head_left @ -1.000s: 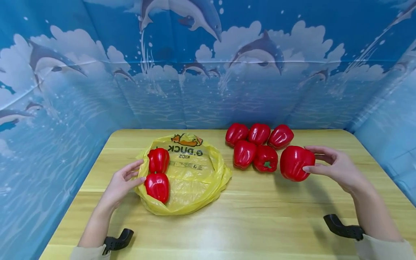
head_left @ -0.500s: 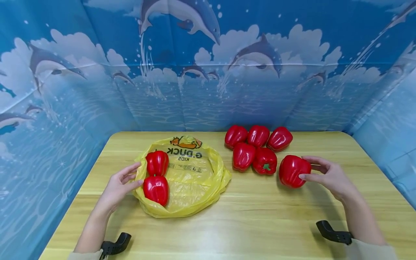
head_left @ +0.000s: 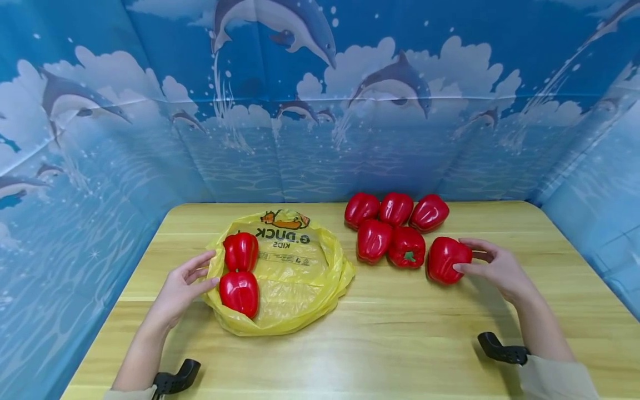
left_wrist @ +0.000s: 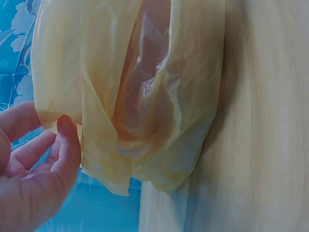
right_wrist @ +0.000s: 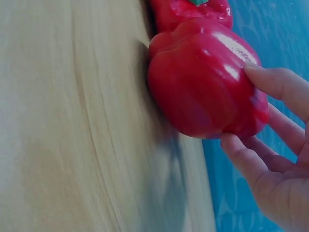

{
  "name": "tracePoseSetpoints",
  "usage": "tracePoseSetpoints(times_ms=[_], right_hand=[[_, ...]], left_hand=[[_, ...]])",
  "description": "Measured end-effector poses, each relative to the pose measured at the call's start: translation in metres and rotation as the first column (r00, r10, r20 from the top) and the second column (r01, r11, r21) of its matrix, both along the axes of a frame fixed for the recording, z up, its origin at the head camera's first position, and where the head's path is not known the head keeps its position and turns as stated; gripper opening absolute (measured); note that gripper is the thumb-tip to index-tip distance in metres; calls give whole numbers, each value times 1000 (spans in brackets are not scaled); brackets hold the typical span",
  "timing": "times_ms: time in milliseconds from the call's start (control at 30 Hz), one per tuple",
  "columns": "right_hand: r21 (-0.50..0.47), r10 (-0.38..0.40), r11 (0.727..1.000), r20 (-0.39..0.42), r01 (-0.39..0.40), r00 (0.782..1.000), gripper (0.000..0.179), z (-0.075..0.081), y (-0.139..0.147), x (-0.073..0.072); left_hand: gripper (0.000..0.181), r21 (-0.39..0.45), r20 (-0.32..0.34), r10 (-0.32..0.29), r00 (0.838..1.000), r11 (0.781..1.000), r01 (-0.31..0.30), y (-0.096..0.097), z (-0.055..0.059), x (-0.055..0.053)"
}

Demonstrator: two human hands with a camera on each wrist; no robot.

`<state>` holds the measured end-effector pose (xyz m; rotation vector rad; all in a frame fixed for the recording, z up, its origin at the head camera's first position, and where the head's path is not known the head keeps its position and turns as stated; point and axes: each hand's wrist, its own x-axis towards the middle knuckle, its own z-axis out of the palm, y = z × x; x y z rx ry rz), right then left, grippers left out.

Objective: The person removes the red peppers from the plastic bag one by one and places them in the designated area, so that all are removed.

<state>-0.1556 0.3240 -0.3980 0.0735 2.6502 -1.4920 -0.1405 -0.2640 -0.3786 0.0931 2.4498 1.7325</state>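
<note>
My right hand (head_left: pixel 502 271) holds a glossy red bell pepper (head_left: pixel 448 260) between thumb and fingers, at the right end of a group of peppers. In the right wrist view the thumb and fingers touch the sides of this bell pepper (right_wrist: pixel 203 82), low over the wood. On the left, my left hand (head_left: pixel 182 286) pinches the rim of a yellow plastic bag (head_left: pixel 292 283). The left wrist view has the thumb against the bag's edge (left_wrist: pixel 159 111). Inside the bag lie two red bell peppers, a rear one (head_left: pixel 241 251) and a front one (head_left: pixel 240 294).
Several more red bell peppers sit in two rows at the back right, among them one with a green stem (head_left: pixel 407 248). The wooden table (head_left: pixel 380 344) ends against a blue dolphin-print curtain (head_left: pixel 300 150). Each wrist carries a black mount (head_left: pixel 177 379).
My right hand has lowered the bell pepper and brought it left, closer to the group. The left hand stays at the bag's rim. The view has tilted slightly.
</note>
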Motion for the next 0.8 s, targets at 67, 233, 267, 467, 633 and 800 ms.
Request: tracePoseSetpoints(times_ms=[67, 233, 267, 467, 633, 800], right_hand=[[-6, -8, 1000, 3, 8, 1000, 71, -2, 0, -2], [-29, -34, 999, -13, 33, 999, 71, -8, 1, -8], [-33, -36, 999, -20, 35, 999, 71, -9, 0, -9], [-63, -46, 997, -19, 45, 999, 74, -12, -3, -16], [-72, -38, 997, -13, 37, 999, 77, -12, -5, -21], [-86, -19, 996, -18, 18, 1000, 75, -13, -4, -24]], left_hand=[[61, 1, -1, 1, 1000, 1000, -1, 0, -1, 0], [61, -3, -5, -1, 1000, 1000, 1, 1, -3, 1], [61, -5, -6, -1, 1000, 1000, 1, 1, -4, 0], [61, -4, -24, -2, 1000, 1000, 2, 0, -6, 1], [61, -5, -41, -1, 999, 1000, 1, -1, -10, 2], [60, -6, -63, -2, 998, 1000, 2, -1, -15, 2]])
